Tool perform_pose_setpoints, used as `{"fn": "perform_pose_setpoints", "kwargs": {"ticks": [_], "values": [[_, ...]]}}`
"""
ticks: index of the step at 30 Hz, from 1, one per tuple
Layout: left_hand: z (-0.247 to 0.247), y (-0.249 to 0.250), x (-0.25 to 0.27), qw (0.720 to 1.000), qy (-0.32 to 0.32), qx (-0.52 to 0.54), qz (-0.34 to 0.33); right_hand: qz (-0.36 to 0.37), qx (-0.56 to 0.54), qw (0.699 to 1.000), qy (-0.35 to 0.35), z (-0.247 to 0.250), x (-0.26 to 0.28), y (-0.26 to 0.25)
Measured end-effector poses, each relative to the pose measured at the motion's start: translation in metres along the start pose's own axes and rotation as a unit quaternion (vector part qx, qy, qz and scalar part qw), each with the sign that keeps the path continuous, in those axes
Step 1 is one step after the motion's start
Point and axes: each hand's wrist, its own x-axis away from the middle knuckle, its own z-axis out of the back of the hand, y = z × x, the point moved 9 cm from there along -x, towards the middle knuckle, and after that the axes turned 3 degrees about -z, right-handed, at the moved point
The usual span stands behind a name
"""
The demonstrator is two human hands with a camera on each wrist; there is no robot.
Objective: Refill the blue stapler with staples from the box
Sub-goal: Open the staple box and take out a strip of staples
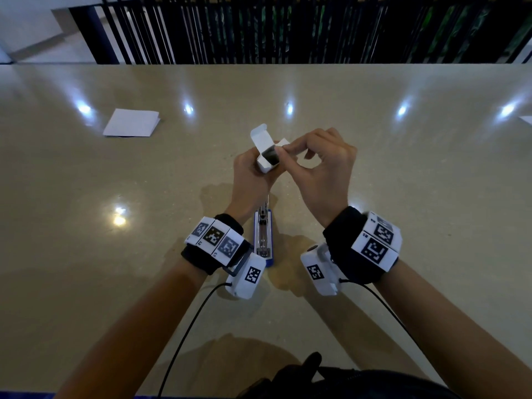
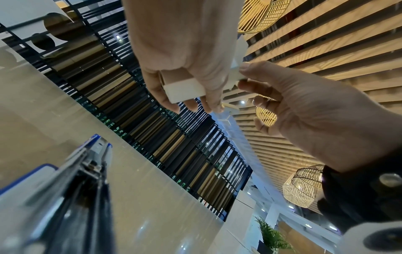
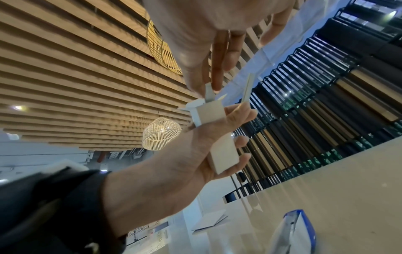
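Observation:
My left hand [image 1: 248,174] grips a small white staple box [image 1: 267,160] above the table, its open end turned up and its lid flap standing open. My right hand [image 1: 285,150] pinches a side flap [image 2: 236,77] at the box mouth between thumb and forefinger. The inside of the box looks dark; I cannot make out staples. The blue stapler [image 1: 263,238] lies swung open on the table [image 1: 403,197] below and between my wrists, its metal channel facing up. The right wrist view shows the box [image 3: 218,137] in the left fingers and the stapler's blue tip [image 3: 293,230].
A folded white paper [image 1: 131,123] lies at the far left of the beige table. Another white sheet corner [image 1: 526,119] shows at the right edge. A black slatted railing [image 1: 288,30] runs behind the table's far edge. Black cables [image 1: 184,335] trail from both wrist cameras.

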Motion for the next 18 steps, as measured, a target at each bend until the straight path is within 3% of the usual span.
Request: {"fn": "perform_pose_setpoints", "kwargs": {"ticks": [8,14,18], "values": [[0.003,0.010,-0.002,0.997,0.017,-0.053,-0.048,0.028,-0.003,0.999,0.015,0.001,0.004,-0.007],[-0.001,0.016,0.001,0.993,-0.006,-0.085,-0.077,-0.017,-0.014,0.999,-0.038,-0.007,-0.001,-0.005],[0.004,0.009,-0.001,0.997,0.019,-0.065,-0.038,-0.008,0.074,0.994,-0.084,-0.016,0.003,-0.004]]}}
